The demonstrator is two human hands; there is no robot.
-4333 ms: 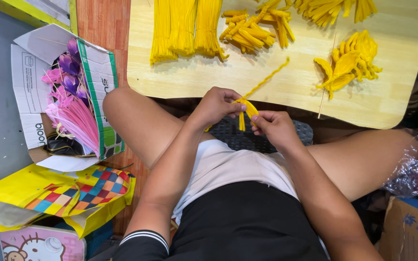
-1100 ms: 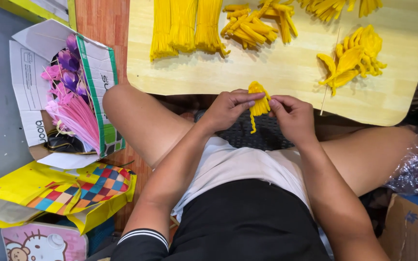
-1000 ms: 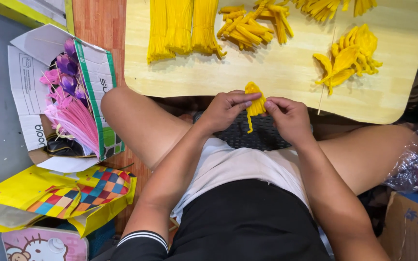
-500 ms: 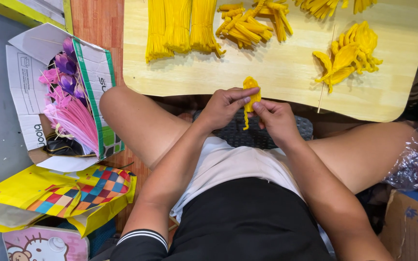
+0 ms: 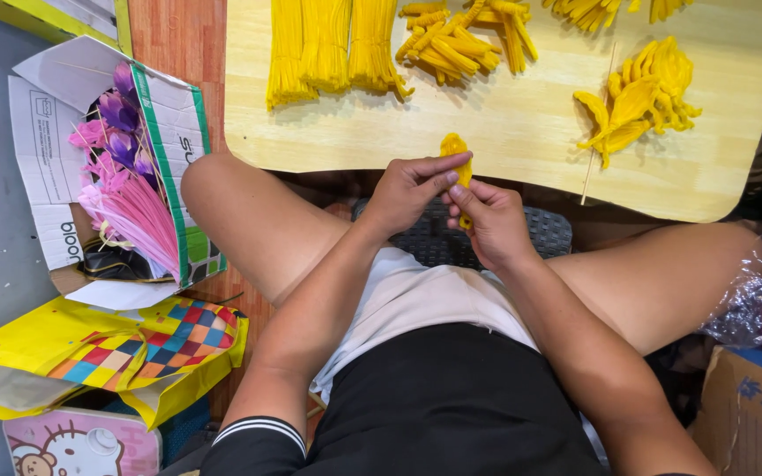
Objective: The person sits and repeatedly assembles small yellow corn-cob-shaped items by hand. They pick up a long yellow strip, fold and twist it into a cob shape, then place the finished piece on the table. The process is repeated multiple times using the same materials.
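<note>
Both hands pinch one small yellow pipe-cleaner bundle (image 5: 456, 157): left hand (image 5: 409, 189) at its top, right hand (image 5: 489, 222) lower. Held above the lap, at the wooden bench (image 5: 522, 132) edge.

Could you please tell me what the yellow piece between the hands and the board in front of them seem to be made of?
The yellow piece, pinched by the left hand and right hand, looks like fuzzy chenille stem, judging by its matte, bristly surface. The board looks like pale wood with a smooth finish and faint grain lines; laminate is possible.
</note>
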